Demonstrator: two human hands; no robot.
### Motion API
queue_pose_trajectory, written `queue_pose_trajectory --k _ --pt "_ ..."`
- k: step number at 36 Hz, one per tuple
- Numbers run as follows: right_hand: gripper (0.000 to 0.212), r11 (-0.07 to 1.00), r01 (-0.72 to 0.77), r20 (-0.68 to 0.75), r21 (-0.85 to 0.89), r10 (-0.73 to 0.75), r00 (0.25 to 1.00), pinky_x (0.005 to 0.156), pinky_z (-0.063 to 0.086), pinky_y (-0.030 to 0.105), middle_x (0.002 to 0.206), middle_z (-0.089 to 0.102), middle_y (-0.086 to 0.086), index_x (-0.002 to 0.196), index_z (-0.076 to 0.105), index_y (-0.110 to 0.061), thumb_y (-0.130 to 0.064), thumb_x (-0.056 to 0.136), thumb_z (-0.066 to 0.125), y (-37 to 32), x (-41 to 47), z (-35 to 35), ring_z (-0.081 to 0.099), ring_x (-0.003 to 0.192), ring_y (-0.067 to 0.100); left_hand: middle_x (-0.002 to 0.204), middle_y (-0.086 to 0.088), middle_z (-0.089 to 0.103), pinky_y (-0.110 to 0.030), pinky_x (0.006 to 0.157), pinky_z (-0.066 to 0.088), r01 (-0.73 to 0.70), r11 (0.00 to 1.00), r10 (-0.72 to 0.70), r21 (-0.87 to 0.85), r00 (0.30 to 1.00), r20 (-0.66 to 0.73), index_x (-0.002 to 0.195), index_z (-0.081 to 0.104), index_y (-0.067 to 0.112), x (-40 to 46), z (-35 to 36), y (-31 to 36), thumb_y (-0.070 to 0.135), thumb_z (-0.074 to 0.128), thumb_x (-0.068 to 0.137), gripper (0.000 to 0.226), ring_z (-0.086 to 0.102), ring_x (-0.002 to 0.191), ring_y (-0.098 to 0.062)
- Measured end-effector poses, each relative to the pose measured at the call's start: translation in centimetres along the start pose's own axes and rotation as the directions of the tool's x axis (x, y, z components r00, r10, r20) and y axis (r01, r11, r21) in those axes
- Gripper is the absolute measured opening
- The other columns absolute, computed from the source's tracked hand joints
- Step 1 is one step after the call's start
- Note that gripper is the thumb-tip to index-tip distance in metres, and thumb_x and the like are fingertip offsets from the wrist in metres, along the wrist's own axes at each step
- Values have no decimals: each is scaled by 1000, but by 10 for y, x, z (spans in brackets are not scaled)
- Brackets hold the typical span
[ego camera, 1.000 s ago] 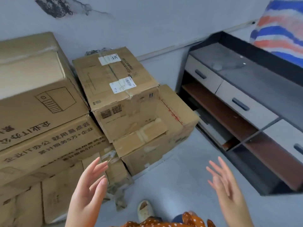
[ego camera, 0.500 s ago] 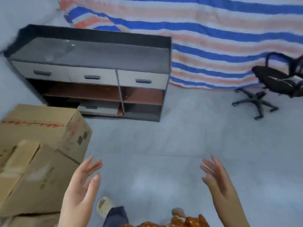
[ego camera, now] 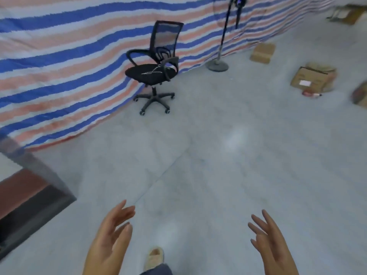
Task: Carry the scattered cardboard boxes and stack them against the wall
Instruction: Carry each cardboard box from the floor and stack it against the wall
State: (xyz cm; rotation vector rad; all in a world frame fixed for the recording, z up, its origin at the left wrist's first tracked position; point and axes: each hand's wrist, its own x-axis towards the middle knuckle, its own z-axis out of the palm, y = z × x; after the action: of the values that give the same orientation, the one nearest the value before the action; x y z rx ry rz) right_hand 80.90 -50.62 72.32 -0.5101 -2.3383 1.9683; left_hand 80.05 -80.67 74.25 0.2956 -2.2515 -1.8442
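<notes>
Floor of pale grey concrete fills most of the view, with a thin seam running across it. Striped tarpaulin in blue, pink and white hangs from nine o'clock round to one o'clock. At eight o'clock the dark corner of a cabinet juts in, its reddish shelf showing. A black office chair stands at twelve o'clock, just beside the tarpaulin. A stand with a round base rises at one o'clock.

Scattered cardboard boxes lie on the floor between one and three o'clock, well apart from the hands: a labelled box at two o'clock, a small box beyond it near the tarpaulin, a far box at the top corner, and an edge box cut off at three o'clock.

The left hand at seven o'clock and the right hand at five o'clock are raised with palms facing each other, fingers spread and nearly straight, holding nothing. A shoe shows at six o'clock.
</notes>
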Motion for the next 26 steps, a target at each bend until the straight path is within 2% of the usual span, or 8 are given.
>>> queue_pose_trajectory --k 4,8,10,14,16,18,22,26 --pt "47 995 -89 -180 36 94 979 96 44 38 123 59 -14 120 47 -42 -4 93 46 14 4 -37 60 100 -11 108 -1 71 -17 88 51 -26 1000 24 5 978 207 119 56 25 38 65 11 12 52 77 44 65 102 -7" --pt "47 993 -115 -300 8 112 947 80 47 9 122 60 -16 121 47 -43 -7 91 49 28 27 -73 60 101 -9 112 5 69 -17 88 51 -54 998 54 -9 940 337 119 56 25 67 138 17 12 52 78 43 66 101 -7" --pt "44 993 -120 -328 11 117 937 75 46 4 122 60 -15 121 46 -42 -12 89 49 30 50 -93 60 100 -11 114 7 68 -16 87 51 -73 997 72 -12 920 385 119 57 23 80 176 18 4 52 83 41 66 101 -9" --pt "47 996 -92 -402 -6 81 912 75 44 1 120 61 -15 121 47 -42 -6 91 51 23 105 -132 60 97 -12 108 3 71 -17 85 51 -84 996 87 -25 887 454 116 59 21 114 252 25 -17 48 86 50 67 99 -10" --pt "42 998 -66 -418 -20 51 907 75 44 0 119 60 -16 121 46 -41 -16 88 51 12 133 -155 60 98 -12 105 0 72 -14 84 51 -88 996 91 -28 876 474 115 60 22 133 292 35 -17 49 86 50 67 98 -8" --pt "46 998 -51 -444 -40 28 895 76 45 2 119 60 -19 123 45 -41 -30 78 50 1 160 -181 60 99 -11 108 4 71 -12 84 49 -103 994 105 -32 858 503 117 60 23 149 333 47 -14 49 88 48 66 100 -7" --pt "48 998 -30 -522 -59 -6 853 78 46 4 119 62 -16 125 45 -39 -28 78 49 -4 202 -233 62 99 -8 114 9 68 -14 86 50 -138 989 145 -57 800 583 119 58 23 173 418 72 -8 49 89 44 65 102 -7" --pt "48 999 -40 -605 16 42 795 84 50 16 120 62 -14 125 44 -39 -29 78 48 2 227 -283 63 100 -4 116 10 67 -19 90 49 -109 992 123 -65 711 692 122 57 26 183 494 94 20 51 83 40 64 105 -6"
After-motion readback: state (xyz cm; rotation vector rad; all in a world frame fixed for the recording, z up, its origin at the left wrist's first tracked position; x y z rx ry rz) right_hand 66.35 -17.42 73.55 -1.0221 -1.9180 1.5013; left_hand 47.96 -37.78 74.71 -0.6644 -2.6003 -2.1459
